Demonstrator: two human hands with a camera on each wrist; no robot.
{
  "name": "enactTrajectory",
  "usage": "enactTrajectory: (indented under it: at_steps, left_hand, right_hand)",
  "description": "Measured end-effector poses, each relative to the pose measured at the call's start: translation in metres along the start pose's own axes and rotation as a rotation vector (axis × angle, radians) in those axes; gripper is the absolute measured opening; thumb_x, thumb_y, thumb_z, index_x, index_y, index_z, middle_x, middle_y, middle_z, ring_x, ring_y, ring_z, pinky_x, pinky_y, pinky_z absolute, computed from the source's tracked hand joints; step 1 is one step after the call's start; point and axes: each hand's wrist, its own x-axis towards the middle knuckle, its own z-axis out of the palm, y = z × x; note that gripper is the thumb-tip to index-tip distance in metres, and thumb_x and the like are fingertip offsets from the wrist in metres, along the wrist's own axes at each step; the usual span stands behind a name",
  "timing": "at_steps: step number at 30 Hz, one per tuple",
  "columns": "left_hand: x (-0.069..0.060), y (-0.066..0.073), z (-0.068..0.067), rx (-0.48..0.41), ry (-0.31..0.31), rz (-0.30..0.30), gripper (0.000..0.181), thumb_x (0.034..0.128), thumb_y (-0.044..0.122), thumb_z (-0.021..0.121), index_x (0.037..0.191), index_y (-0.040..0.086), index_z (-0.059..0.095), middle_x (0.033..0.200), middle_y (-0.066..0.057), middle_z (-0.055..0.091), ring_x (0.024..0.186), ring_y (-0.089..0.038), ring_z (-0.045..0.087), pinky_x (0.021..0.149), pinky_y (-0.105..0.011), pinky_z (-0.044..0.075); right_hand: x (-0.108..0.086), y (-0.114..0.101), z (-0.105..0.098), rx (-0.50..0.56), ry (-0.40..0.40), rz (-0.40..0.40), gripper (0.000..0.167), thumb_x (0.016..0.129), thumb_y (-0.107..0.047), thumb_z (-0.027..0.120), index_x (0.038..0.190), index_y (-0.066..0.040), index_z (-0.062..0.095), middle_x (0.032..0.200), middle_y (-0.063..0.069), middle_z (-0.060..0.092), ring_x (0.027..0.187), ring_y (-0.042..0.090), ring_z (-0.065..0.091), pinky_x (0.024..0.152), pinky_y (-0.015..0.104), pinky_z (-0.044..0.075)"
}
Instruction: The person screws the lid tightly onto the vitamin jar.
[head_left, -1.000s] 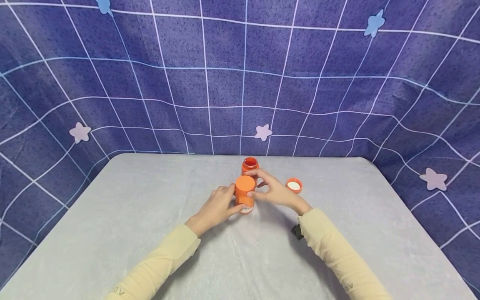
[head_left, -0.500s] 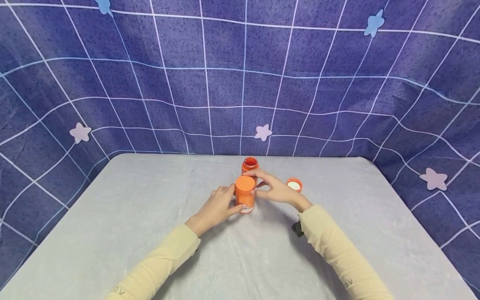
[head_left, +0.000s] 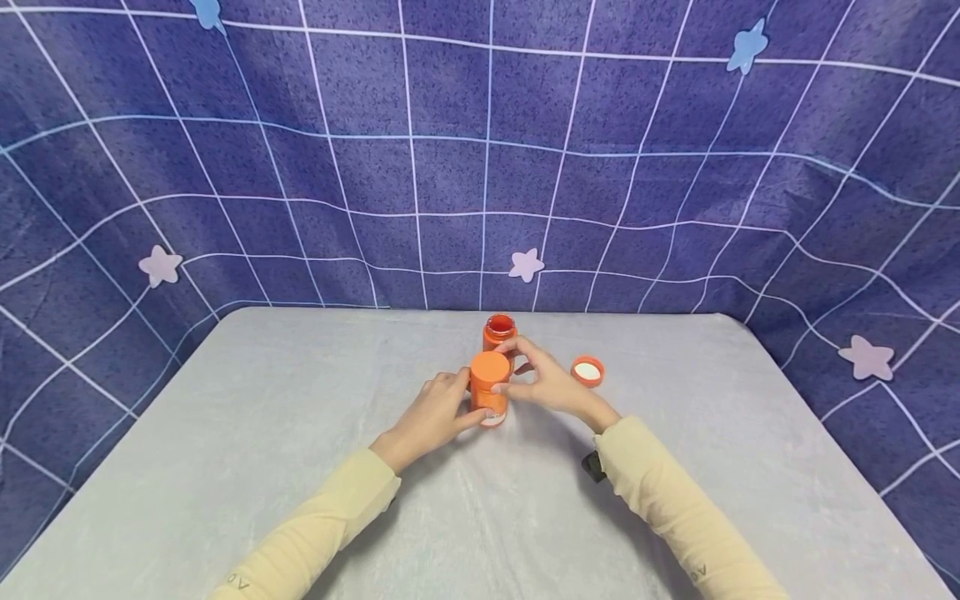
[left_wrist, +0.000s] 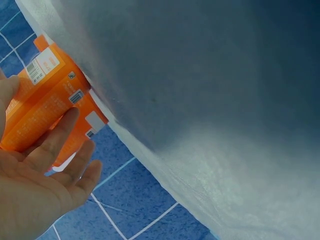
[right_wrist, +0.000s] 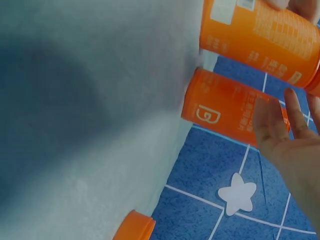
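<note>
Upright on the table stands an orange bottle (head_left: 489,402) with a flat orange lid (head_left: 490,367) on top. My left hand (head_left: 431,410) grips its body from the left, with the thumb across the front, near the white label. At the lid is my right hand (head_left: 553,386), its thumb at the front lower edge and its fingers around the far side. Just behind stands a second orange bottle (head_left: 498,335), uncapped, its open mouth showing. The right wrist view shows that bottle's printed side (right_wrist: 220,107) beyond the right hand's fingers.
A loose orange lid (head_left: 588,372) lies with its white inside upward, to the right of the bottles. A grey-white cloth (head_left: 465,517) covers the table. Behind it hangs a blue curtain (head_left: 450,183) with white lines and stars.
My right thumb drew back from the lid about half a second ago and is now against its front again. The left hand and both bottles have kept their places.
</note>
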Motion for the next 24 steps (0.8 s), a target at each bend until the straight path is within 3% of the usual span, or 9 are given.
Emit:
enactTrajectory:
  at_steps: [8,14,17,24]
  left_hand:
    - [0.0,0.001,-0.001,0.003,-0.007,-0.011,0.056,0.0801,0.044,0.065,0.116,0.004,0.049,0.095,-0.012,0.065,0.098,-0.031,0.057,0.086,-0.047,0.042]
    - [0.0,0.001,-0.001,0.003,-0.008,-0.011,0.056,0.0803,0.044,0.065,0.116,0.004,0.049,0.096,-0.012,0.065,0.098,-0.031,0.057,0.087,-0.048,0.042]
    - [0.0,0.001,-0.001,0.003,-0.006,-0.01,0.055,0.0801,0.043,0.066,0.116,0.004,0.049,0.096,-0.012,0.066,0.098,-0.031,0.057,0.086,-0.048,0.042]
    - [0.0,0.001,0.0,0.006,-0.002,-0.008,0.056,0.0799,0.044,0.066,0.116,0.004,0.049,0.095,-0.011,0.066,0.097,-0.031,0.057,0.085,-0.048,0.042]
  right_hand:
    - [-0.002,-0.011,0.008,-0.011,0.082,0.001,0.046,0.074,-0.006,0.074,0.111,0.001,0.047,0.107,0.014,0.056,0.102,0.027,0.052,0.083,0.05,0.044]
    - [-0.006,-0.039,0.005,-0.034,0.076,0.018,0.046,0.074,-0.002,0.073,0.11,0.006,0.046,0.106,0.018,0.055,0.1,0.031,0.052,0.082,0.04,0.045]
    - [-0.006,-0.04,0.003,-0.031,0.062,0.016,0.047,0.074,-0.002,0.072,0.113,0.006,0.046,0.107,0.018,0.055,0.1,0.03,0.052,0.083,0.039,0.045]
    - [0.0,-0.004,0.0,-0.002,-0.021,-0.013,0.052,0.077,-0.012,0.072,0.123,-0.008,0.048,0.11,0.006,0.055,0.101,0.019,0.05,0.086,0.05,0.044]
